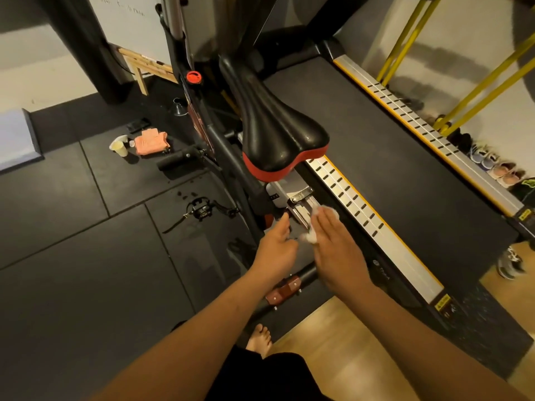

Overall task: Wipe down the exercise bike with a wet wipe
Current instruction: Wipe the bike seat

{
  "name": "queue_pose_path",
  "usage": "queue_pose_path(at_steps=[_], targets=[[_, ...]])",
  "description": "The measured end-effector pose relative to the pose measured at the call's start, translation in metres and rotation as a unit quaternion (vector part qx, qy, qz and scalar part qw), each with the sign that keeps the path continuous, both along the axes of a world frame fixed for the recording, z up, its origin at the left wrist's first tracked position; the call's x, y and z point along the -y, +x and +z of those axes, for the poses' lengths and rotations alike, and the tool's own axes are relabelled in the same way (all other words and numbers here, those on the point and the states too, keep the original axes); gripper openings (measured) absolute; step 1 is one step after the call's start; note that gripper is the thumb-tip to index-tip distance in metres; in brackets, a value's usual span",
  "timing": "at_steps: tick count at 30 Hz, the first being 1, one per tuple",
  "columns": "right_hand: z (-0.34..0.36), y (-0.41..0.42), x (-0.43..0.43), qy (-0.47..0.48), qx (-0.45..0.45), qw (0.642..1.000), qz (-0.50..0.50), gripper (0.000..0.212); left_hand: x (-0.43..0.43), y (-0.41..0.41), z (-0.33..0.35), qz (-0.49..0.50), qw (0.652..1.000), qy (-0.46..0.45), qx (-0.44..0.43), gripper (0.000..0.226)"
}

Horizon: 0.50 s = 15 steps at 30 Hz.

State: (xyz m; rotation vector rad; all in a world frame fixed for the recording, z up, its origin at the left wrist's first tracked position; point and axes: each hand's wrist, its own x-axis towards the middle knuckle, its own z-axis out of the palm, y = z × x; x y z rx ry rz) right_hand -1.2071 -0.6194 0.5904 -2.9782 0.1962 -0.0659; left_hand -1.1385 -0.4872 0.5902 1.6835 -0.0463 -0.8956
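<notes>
Head view: right hand (333, 247) pressing wet wipe (310, 237) onto exercise bike (228, 157) seat rail (302, 209), fingers (324, 222) lying straight. Left hand (275, 247) reaching beside rail, grasp unclear. Risk: wipe snagging and tearing on bracket edges, fingertips getting nicked.

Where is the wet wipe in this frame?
In the head view, lower centre: the wet wipe lies under the flat right hand, pressed on the silver seat rail just below the saddle, beside the treadmill.
</notes>
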Motion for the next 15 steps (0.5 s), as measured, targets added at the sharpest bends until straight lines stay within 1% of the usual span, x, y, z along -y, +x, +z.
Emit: queue_pose_path(at_steps=[1,2,4,5,6,8,9,10,12,13,15], targets=[[-0.001,-0.014,0.011,-0.017,-0.019,0.999,0.024,0.066,-0.002,0.000,0.001,-0.010,1.000,0.001,-0.005,0.072],[0.001,-0.026,0.021,0.002,-0.037,0.999,0.029,0.068,-0.004,0.001,0.002,-0.018,1.000,0.001,-0.010,0.072],[0.012,-0.041,0.034,0.099,-0.063,0.993,0.006,0.061,-0.009,0.004,0.002,-0.029,0.999,0.014,-0.009,0.071],[0.018,-0.041,0.032,0.135,-0.038,0.990,-0.015,0.055,-0.010,0.006,0.003,-0.033,0.999,0.017,-0.008,0.070],[0.022,-0.033,0.026,0.151,0.003,0.988,-0.044,0.050,-0.010,0.007,0.003,-0.037,0.999,0.017,-0.007,0.070],[0.026,-0.001,0.002,0.169,0.109,0.975,-0.094,0.047,-0.009,0.007,0.006,-0.054,0.998,0.018,0.003,0.066],[0.026,0.015,-0.013,0.171,0.128,0.971,-0.104,0.048,-0.009,0.007,0.005,-0.062,0.998,0.020,0.008,0.061],[0.019,0.028,-0.027,0.160,0.124,0.974,-0.104,0.049,-0.009,0.007,0.002,-0.071,0.997,0.025,0.015,0.053],[-0.001,0.040,-0.047,0.076,0.104,0.988,-0.085,0.056,-0.016,0.008,0.002,-0.096,0.994,0.030,0.036,0.033],[-0.012,0.035,-0.049,0.014,0.069,0.995,-0.064,0.063,-0.022,0.011,0.002,-0.104,0.994,0.023,0.036,0.032],[-0.017,0.012,-0.043,-0.056,0.004,0.998,-0.014,0.074,-0.037,0.022,0.000,-0.111,0.993,0.016,0.018,0.047]])
